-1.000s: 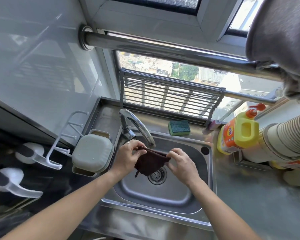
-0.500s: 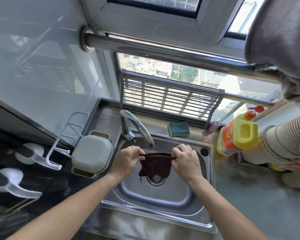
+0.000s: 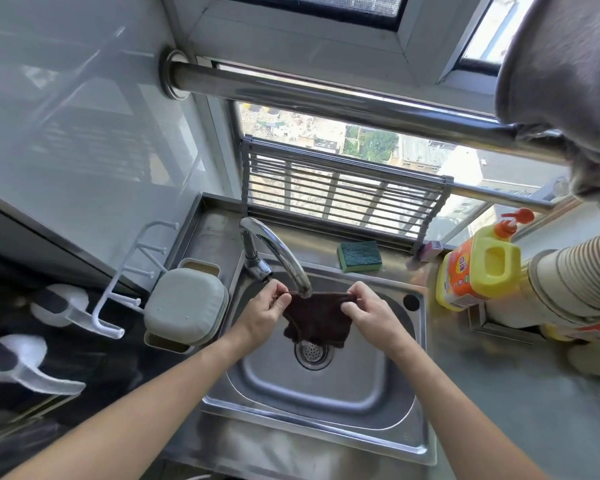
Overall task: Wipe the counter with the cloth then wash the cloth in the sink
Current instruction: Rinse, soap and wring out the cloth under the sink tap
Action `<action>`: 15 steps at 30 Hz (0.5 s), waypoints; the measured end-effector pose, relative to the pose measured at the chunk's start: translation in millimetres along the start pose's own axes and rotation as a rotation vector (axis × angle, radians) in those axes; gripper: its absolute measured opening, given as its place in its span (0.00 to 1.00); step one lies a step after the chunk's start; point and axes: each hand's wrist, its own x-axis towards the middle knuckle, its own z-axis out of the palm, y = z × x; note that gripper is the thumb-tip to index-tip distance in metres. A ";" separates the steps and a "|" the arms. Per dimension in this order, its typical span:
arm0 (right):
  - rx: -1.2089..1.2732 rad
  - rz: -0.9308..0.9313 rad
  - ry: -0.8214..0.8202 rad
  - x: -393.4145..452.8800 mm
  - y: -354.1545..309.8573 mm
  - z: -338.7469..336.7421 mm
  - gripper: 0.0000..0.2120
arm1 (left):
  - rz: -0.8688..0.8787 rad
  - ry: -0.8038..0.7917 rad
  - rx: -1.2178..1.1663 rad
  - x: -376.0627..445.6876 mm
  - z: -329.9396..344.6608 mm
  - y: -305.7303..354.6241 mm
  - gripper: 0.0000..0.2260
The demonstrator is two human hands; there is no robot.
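- Head view: a dark brown cloth (image 3: 314, 318) is held stretched over the steel sink (image 3: 326, 386) in the lower middle of the frame, just under the spout of the faucet (image 3: 278, 252).
- The cloth's left top corner is pinched by the left hand (image 3: 262, 315), fingers curled against the thumb.
- Its right top corner is pinched by the right hand (image 3: 369, 315) in the same way, so the top edge is drawn taut between the two hands and the rest hangs down above the drain strainer (image 3: 311, 353).
- Whether water is running from the spout cannot be told.
- A green and yellow sponge (image 3: 359, 256) is seen on the ledge behind the sink, right of the faucet.
- A yellow and orange detergent bottle (image 3: 478, 268) stands on the table (image 3: 520, 403) at the right of the frame.
- A pale lidded container (image 3: 186, 311) lies just left of the sink.
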 end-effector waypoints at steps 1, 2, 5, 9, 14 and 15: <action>0.061 -0.001 -0.009 -1.3 -1.0 2.5 0.04 | -0.049 0.010 -0.114 1.0 2.5 0.7 0.13; 0.173 -0.001 0.002 -2.8 -1.6 5.3 0.03 | -0.106 0.031 -0.273 1.5 4.8 3.8 0.21; 0.683 0.074 -0.009 -5.4 -6.5 8.8 0.14 | -0.309 -0.059 -0.652 6.0 9.9 9.7 0.38; 0.868 0.204 -0.187 -5.3 5.1 10.8 0.36 | -0.457 -0.153 -0.465 6.7 9.3 13.4 0.43; 0.766 0.301 -0.107 -7.0 14.5 11.2 0.35 | -0.462 -0.136 -0.360 9.1 12.7 4.7 0.38; 0.731 0.288 -0.149 -8.7 15.3 12.3 0.32 | -0.445 -0.088 -0.346 10.6 13.0 5.3 0.35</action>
